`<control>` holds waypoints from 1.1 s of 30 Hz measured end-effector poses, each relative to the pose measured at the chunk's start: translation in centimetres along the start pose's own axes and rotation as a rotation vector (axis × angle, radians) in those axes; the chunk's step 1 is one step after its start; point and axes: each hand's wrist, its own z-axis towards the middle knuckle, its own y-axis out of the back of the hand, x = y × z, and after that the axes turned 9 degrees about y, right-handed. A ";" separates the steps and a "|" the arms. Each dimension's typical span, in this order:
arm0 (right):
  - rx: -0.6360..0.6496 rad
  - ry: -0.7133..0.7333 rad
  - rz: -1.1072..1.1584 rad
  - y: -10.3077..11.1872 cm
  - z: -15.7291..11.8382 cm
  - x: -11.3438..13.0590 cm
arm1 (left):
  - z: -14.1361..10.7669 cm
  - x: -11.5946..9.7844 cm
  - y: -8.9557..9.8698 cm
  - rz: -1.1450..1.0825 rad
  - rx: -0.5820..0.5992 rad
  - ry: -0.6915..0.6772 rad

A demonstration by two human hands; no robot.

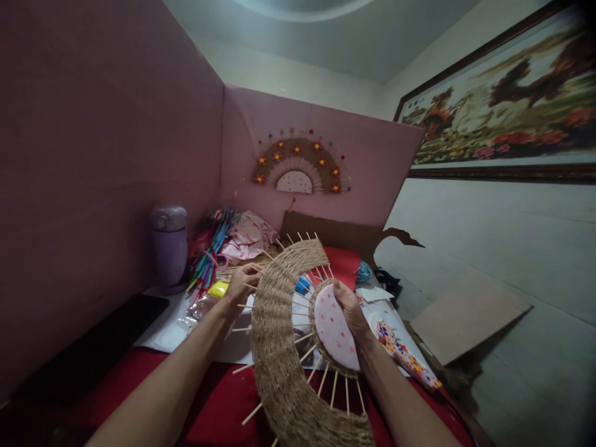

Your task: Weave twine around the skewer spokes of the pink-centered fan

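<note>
A half-ring fan woven of brown twine over thin wooden sticks [277,316] is held up in front of me, tilted, its stick ends poking out past the outer edge. At its inner side sits a white half-circle of cloth with pink dots [334,326], edged in twine. My right hand [349,307] grips the half-circle at its upper edge, thumb on the cloth and the other fingers hidden behind. My left hand [244,282] is at the upper left outer edge, its fingers closed together around a stick end.
Beyond the fan are pipe cleaners [212,248], dotted cloth [249,234], red sheet [342,267] and blue yarn [364,271]. A purple bottle [171,251] stands left. A flower-patterned glue gun [405,354] lies right. A finished flowered fan [298,152] hangs on the pink board [363,149].
</note>
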 end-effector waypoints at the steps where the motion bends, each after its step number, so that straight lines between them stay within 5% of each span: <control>1: 0.002 0.001 0.002 -0.1 -0.1 0.2 | 0.0 -0.1 0.1 -0.001 0.000 -0.002; 22: 0.070 0.042 0.000 -1.9 -1.3 2.2 | -1.2 -2.6 0.6 -0.114 0.075 -0.009; 33: 0.127 0.036 0.047 -1.7 -1.4 2.1 | -1.6 -2.9 0.3 -0.260 0.204 0.117</control>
